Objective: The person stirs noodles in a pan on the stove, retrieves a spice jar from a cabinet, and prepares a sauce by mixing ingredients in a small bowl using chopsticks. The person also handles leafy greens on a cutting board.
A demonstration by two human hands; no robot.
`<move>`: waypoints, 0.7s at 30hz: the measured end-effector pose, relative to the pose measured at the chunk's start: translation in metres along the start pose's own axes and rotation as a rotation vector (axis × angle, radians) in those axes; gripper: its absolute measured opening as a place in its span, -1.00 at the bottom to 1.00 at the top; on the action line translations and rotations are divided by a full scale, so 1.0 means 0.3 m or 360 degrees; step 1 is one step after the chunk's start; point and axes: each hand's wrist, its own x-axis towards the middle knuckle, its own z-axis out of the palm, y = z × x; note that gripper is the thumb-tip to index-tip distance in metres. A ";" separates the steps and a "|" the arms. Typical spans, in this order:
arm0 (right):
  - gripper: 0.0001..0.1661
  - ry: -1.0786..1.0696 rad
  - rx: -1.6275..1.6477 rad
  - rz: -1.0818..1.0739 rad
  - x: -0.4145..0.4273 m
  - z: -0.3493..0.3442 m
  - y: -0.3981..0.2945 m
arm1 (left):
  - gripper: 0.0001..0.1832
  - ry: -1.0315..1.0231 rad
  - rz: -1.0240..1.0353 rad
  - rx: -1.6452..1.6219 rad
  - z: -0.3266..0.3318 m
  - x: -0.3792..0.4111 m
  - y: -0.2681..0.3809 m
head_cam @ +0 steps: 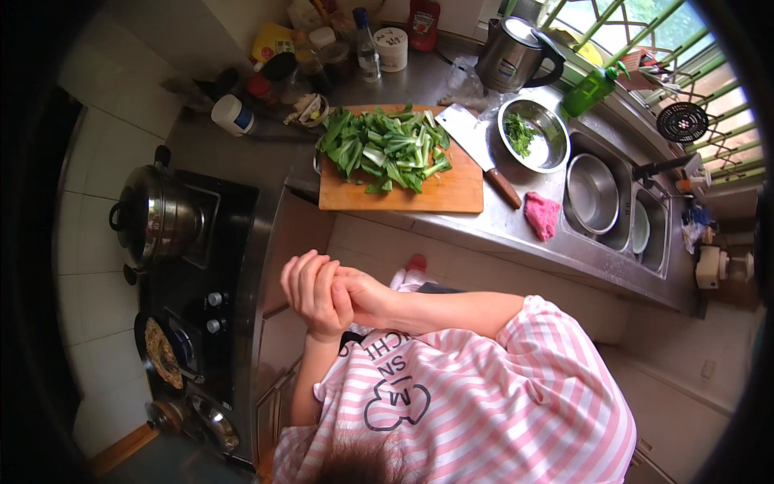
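Observation:
In front of my chest my left hand (313, 296) is folded around my right hand (369, 296), whose fingers are mostly hidden behind it. Neither hand touches the counter. Beyond them, chopped leafy greens (387, 145) with pale stems are heaped on a wooden cutting board (405, 196). A cleaver lies at the board's right side, its broad blade (462, 130) pointing away and its wooden handle (504, 189) towards me. To the right of the blade, a steel bowl (553, 151) contains finely chopped green herbs (519, 133).
Left, a black gas hob (239, 242) carries a lidded steel pot (142, 218) and a pan with browned food (160, 354) and a utensil. A pink cloth (542, 215) lies before the sink, which contains a steel basin (592, 193). Behind stand an electric kettle (508, 57) and several bottles.

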 end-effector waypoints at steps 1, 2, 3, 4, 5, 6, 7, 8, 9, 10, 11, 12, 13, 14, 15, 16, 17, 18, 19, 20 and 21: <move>-0.73 -0.0101 -0.0023 0.0052 0.011 -0.012 0.041 | -0.65 -0.0049 0.0035 0.0115 -0.036 -0.025 -0.009; -0.73 -0.0014 -0.0040 0.0139 0.022 0.013 0.083 | -0.64 -0.0060 0.0005 0.0189 -0.084 -0.054 -0.014; -0.73 0.0074 -0.0058 0.0225 0.031 0.040 0.127 | -0.63 -0.0071 -0.0025 0.0262 -0.128 -0.087 -0.022; -0.74 0.0104 -0.0073 0.0265 0.040 0.047 0.180 | -0.61 -0.0078 -0.0056 0.0297 -0.167 -0.133 -0.039; -0.77 0.0116 -0.0105 0.0319 0.050 0.064 0.237 | -0.62 -0.0060 -0.0097 0.0304 -0.217 -0.175 -0.050; -0.79 0.0132 -0.0136 0.0379 0.059 0.082 0.292 | -0.62 -0.0056 -0.0144 0.0326 -0.264 -0.222 -0.064; -0.80 0.0148 -0.0166 0.0437 0.063 0.097 0.344 | -0.62 -0.0052 -0.0190 0.0347 -0.307 -0.266 -0.074; -0.80 0.0176 -0.0217 0.0474 0.065 0.101 0.392 | -0.62 -0.0046 -0.0257 0.0344 -0.343 -0.308 -0.081; -0.79 0.0196 -0.0260 0.0525 0.070 0.109 0.447 | -0.62 -0.0045 -0.0330 0.0356 -0.388 -0.351 -0.088; -0.78 0.0215 -0.0303 0.0573 0.073 0.117 0.500 | -0.61 -0.0043 -0.0401 0.0366 -0.432 -0.392 -0.093; -0.74 0.0197 -0.0332 0.0619 0.070 0.117 0.553 | -0.61 -0.0032 -0.0415 0.0364 -0.469 -0.437 -0.098; -0.70 0.0180 -0.0361 0.0664 0.063 0.113 0.601 | -0.60 -0.0020 -0.0427 0.0362 -0.501 -0.481 -0.104; -0.66 0.0158 -0.0394 0.0715 0.056 0.118 0.645 | -0.60 -0.0001 -0.0443 0.0367 -0.534 -0.522 -0.108; -0.64 0.0149 -0.0448 0.0778 0.044 0.129 0.682 | -0.59 0.0009 -0.0451 0.0340 -0.568 -0.560 -0.106; -0.60 0.0137 -0.0503 0.0849 0.029 0.146 0.723 | -0.58 0.0020 -0.0465 0.0320 -0.605 -0.605 -0.103; -0.57 0.0123 -0.0558 0.0919 0.016 0.158 0.761 | -0.57 0.0071 -0.0487 0.0316 -0.631 -0.641 -0.098; -0.56 0.0126 -0.0551 0.0960 0.006 0.154 0.810 | -0.57 0.0099 -0.0527 0.0326 -0.660 -0.686 -0.092; -0.55 0.0128 -0.0545 0.1004 -0.002 0.144 0.855 | -0.56 0.0125 -0.0544 0.0308 -0.682 -0.727 -0.091; -0.54 0.0119 -0.0534 0.1081 -0.009 0.151 0.908 | -0.56 0.0153 -0.0583 0.0317 -0.715 -0.782 -0.086; -0.57 0.0215 -0.0671 0.1115 -0.025 0.160 0.928 | -0.57 0.0227 -0.0578 0.0263 -0.731 -0.825 -0.088; -0.58 0.0312 -0.0666 0.1134 -0.034 0.117 0.968 | -0.59 0.0266 -0.0588 0.0257 -0.739 -0.861 -0.084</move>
